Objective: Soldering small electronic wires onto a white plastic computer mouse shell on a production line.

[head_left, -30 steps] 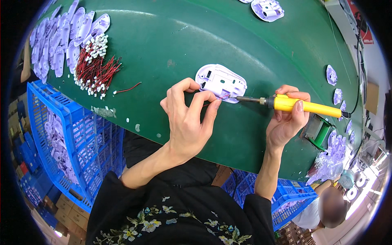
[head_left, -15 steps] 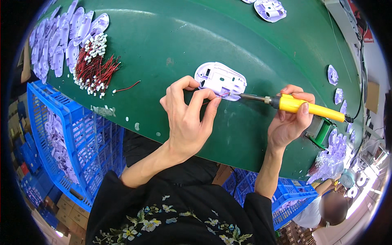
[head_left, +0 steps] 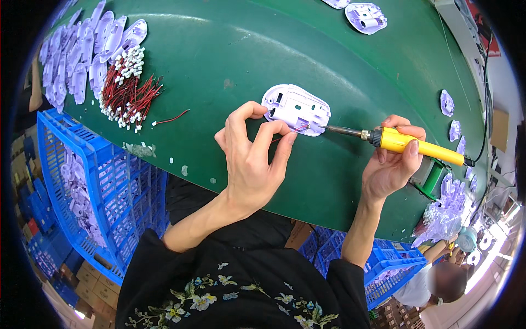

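Observation:
A pale purple plastic shell (head_left: 298,107) lies on the green table, its inner side facing up. My left hand (head_left: 251,153) pinches a thin red-and-black wire (head_left: 300,129) between thumb and index finger at the shell's near edge. Another left finger rests on the shell's left end. My right hand (head_left: 393,159) is closed round the yellow handle of a soldering iron (head_left: 422,147). The iron's metal tip points left and sits by the shell's right edge, close to the wire's end; whether it touches anything is too small to tell.
At the left lie a pile of purple shells (head_left: 82,52) and a heap of red wires with white connectors (head_left: 129,90). A blue crate (head_left: 104,192) stands below the table edge. A green stand (head_left: 432,178) is beyond my right hand, near bagged parts (head_left: 446,214). A person (head_left: 427,282) is at lower right.
The soldering iron has drawn back slightly to the right, its tip moving off the wire joint toward the shell's edge. My left hand stays put with the wire.

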A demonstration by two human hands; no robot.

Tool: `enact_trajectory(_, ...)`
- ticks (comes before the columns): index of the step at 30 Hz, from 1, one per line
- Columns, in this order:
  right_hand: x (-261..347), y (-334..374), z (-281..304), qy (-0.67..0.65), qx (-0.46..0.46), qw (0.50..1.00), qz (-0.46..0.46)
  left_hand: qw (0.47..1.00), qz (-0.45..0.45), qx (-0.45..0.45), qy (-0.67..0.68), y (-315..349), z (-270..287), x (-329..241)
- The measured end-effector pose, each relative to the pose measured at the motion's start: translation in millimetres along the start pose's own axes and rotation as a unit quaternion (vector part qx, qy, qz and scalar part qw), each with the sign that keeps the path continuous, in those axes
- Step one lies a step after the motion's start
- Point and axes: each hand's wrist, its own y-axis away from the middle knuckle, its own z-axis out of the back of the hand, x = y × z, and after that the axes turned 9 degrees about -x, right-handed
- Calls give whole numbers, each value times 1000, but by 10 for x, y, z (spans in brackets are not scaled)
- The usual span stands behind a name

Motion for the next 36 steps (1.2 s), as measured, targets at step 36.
enact_trajectory(36, -36, -12, -77, 2, -39, 998, -38, 997, -27, 5, 71, -110, -91, -13)
